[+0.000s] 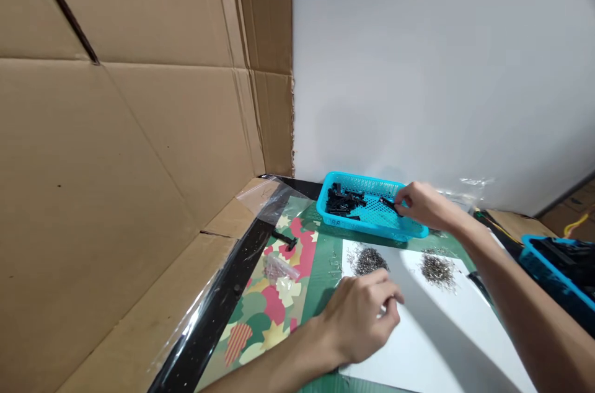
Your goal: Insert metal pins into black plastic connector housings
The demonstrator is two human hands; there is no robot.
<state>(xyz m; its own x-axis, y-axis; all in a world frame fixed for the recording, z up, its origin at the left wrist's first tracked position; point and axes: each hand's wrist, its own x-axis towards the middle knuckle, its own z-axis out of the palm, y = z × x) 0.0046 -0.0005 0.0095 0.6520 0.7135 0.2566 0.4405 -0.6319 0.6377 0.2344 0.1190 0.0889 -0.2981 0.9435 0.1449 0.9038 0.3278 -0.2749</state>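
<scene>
My right hand [421,206] reaches into a turquoise plastic basket [367,232]. Its fingertips pinch one end of a small, narrow black plastic piece [388,203]. A heap of similar black pieces [343,201] lies in the basket's left part. Lower down, my left hand [365,315] hovers over a white sheet [446,331], thumb and forefinger curled together; whatever is between them, if anything, is too small to make out. Just beyond it sits a pile of tiny dark metal pins [370,261]. A second, browner pile of pins [437,269] lies on the sheet to the right.
A cardboard wall [139,132] rises along the left, with a white wall [418,70] behind. On patterned paper [274,303] lie a black T-shaped tool [285,240] and a small clear bag [281,269]. Another turquoise basket [553,278] with black parts stands at right.
</scene>
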